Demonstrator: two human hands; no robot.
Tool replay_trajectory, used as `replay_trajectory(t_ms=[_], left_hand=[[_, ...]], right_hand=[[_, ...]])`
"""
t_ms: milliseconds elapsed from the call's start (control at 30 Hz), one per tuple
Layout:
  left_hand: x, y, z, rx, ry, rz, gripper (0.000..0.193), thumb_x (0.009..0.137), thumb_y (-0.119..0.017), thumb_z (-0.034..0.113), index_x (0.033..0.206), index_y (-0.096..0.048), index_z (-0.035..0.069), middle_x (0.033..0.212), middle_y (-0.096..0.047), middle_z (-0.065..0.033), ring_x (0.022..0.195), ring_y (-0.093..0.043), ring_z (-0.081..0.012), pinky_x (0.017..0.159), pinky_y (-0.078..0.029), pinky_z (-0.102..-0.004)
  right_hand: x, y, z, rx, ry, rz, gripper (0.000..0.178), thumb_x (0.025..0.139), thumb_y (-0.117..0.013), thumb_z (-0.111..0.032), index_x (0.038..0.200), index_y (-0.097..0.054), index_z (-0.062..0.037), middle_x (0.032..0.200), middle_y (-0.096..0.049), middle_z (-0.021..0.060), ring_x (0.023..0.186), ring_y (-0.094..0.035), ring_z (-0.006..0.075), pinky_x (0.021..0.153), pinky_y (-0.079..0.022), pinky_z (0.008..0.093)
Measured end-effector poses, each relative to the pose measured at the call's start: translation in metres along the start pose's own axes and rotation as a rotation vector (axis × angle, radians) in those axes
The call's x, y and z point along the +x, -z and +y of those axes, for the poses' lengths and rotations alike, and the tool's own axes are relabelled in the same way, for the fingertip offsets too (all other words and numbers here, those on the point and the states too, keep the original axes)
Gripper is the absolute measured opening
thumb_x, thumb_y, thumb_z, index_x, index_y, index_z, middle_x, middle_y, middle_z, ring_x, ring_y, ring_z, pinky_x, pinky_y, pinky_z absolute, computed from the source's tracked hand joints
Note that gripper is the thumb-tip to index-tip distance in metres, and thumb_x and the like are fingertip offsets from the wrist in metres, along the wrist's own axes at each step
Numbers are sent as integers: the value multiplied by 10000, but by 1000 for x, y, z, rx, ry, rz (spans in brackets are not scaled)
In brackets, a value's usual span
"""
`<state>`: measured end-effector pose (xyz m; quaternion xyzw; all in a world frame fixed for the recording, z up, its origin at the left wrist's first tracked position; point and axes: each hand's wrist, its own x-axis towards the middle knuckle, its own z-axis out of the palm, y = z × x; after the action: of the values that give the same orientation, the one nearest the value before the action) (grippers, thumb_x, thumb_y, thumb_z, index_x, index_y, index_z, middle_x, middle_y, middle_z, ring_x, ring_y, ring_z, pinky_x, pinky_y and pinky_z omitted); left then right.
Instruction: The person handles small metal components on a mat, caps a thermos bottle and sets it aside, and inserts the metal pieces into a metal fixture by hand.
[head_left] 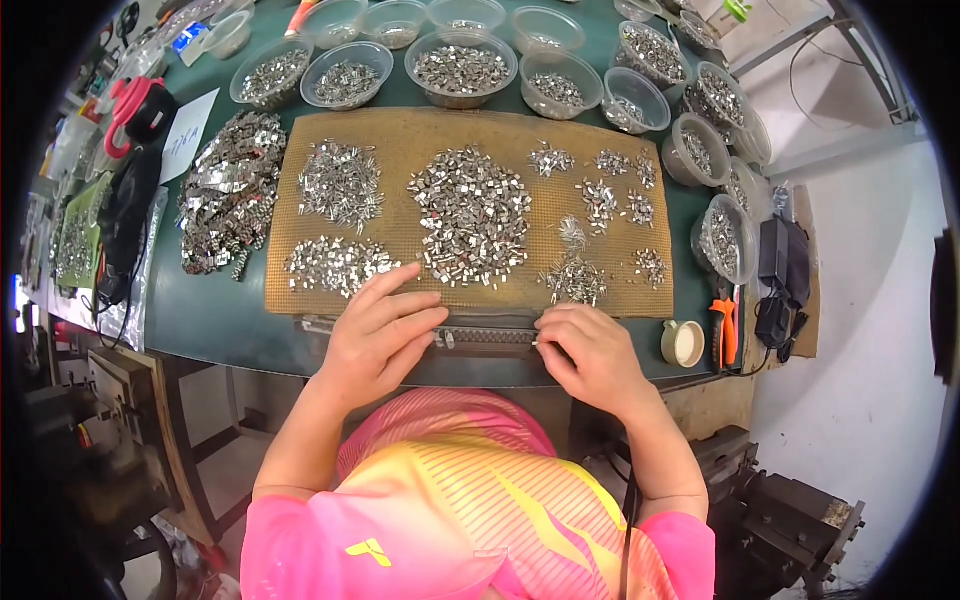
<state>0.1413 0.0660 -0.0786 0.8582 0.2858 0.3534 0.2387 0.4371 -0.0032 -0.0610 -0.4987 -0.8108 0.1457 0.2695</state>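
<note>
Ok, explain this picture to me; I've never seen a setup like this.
There's no machine doing the handling: these are a person's bare hands. A wide camera on their head looks down, so straight edges bend. On the green table lies a tan mat with piles of small metal pieces; plastic bowls stand around it. The left hand, fingers spread, is by a long dark strip. The right hand is at its right part; whether it pinches something is unclear.

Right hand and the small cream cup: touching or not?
Apart. The head view shows it: a strip of green tabletop is visible between the right hand and the cream cup.
</note>
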Motion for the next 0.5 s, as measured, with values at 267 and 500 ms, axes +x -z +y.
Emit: replay_trajectory(t_ms=[267,500], left_hand=[[-14,-2,0,-27,8,5,304,819,-739,-17,1117,-746,44,1167,-723,-124,1269,-606,-405,1060,-473,-517],[-19,-1,-4,-22,-4,0,310,820,-746,-10,1124,-745,45,1172,-721,-123,1261,-612,-402,1045,-485,-516]], right_hand=[[-7,-18,-11,-151,65,12,198,800,-769,-48,952,-643,-62,1014,-687,62,941,-684,260,874,-551,390],[-9,-26,-14,-245,122,15,208,808,-775,-56,972,-646,-58,1017,-683,61,895,-681,252,876,-556,400]])
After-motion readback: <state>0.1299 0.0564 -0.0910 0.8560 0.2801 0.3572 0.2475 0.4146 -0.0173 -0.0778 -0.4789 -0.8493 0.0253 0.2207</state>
